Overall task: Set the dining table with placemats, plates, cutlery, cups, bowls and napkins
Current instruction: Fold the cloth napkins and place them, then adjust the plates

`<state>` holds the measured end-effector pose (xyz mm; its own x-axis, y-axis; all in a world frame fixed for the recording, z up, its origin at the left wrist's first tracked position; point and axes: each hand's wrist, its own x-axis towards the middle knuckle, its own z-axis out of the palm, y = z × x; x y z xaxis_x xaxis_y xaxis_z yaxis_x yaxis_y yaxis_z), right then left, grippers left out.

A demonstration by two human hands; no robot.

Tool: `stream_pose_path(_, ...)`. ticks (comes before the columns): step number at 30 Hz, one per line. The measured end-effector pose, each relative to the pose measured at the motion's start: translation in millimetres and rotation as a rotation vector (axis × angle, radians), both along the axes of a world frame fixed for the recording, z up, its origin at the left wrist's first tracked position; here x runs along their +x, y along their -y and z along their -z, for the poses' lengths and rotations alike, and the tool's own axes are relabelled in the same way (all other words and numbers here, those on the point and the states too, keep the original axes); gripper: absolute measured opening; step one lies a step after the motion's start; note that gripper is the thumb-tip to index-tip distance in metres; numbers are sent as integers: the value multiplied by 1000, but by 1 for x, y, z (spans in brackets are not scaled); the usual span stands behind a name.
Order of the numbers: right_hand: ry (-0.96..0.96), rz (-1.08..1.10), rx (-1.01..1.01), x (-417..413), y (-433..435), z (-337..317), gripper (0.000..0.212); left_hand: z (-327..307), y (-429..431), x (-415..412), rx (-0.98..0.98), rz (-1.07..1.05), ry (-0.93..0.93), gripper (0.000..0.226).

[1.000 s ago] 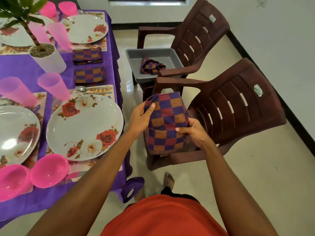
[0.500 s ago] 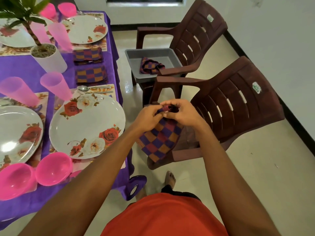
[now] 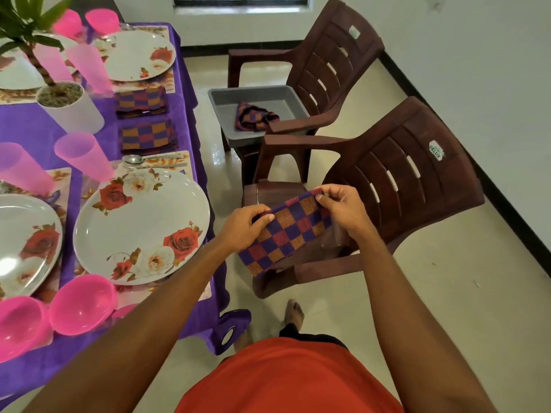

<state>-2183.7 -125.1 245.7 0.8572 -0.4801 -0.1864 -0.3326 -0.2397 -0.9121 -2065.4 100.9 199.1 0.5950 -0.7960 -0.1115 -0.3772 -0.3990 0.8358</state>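
Left hand [image 3: 249,226] pinches one top corner of the napkin [image 3: 289,234] and right hand [image 3: 343,210] pinches the other, the cloth hanging in the air over the seat of the brown chair [image 3: 402,189], just right of the table [image 3: 185,108]. Risk, as judged: either light pinch slipping mid-fold would skew the fold or drop the cloth to the floor [image 3: 447,293]. Napkin: purple, red and orange checks, limp, apparently folded, top edge taut, lower corner sagging.

The surface [image 3: 26,129] fills 8 to 11 o'clock, its near edge crowded: plate [image 3: 140,225], bowls [image 3: 80,305] at 8, cups [image 3: 83,156] at 10, cutlery [image 3: 155,160] beyond the plate. Bare cloth shows at 10 between pot [image 3: 71,108] and napkins [image 3: 147,137]. Floor [image 3: 208,67] lies open toward 12 between surface and bin [image 3: 253,96]. The chair [image 3: 402,186], centre to 3, walls its seat with arms and back.
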Motion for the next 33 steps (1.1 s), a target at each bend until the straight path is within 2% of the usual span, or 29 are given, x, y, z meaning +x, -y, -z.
stream_pose_path(5,16,183,94,-12,11,10,21,9,-4,-5,1,-129,-94,24)
stream_pose_path(8,-19,161,105,-13,13,10,19,15,-4,-7,31,-133,-122,24)
stream_pose_path(13,-1,2,47,-4,15,-8,22,18,-3,-7,74,-92,-77,19)
stream_pose_path(17,-65,-272,-27,13,8,-25,23,3,14,-13,-37,-16,-117,32)
stream_pose_path(20,-85,-395,-74,27,3,-34,21,-5,34,-18,-82,1,-168,24)
stream_pose_path(23,-52,-307,-86,32,11,-34,19,-7,42,-28,-135,-70,-323,16)
stream_pose_path(26,13,-28,-71,26,21,-16,18,-9,44,-35,-178,-210,-433,10)
stream_pose_path(28,23,246,35,13,20,6,29,-11,47,-36,-188,-307,-481,13)
stream_pose_path(30,-39,491,284,-3,10,31,47,-11,51,-35,-173,-400,-531,15)
stream_pose_path(31,-117,542,460,-14,2,44,53,-12,52,-34,-153,-429,-547,15)
stream_pose_path(33,-240,505,827,-36,-20,62,52,-11,52,-30,-108,-452,-561,17)
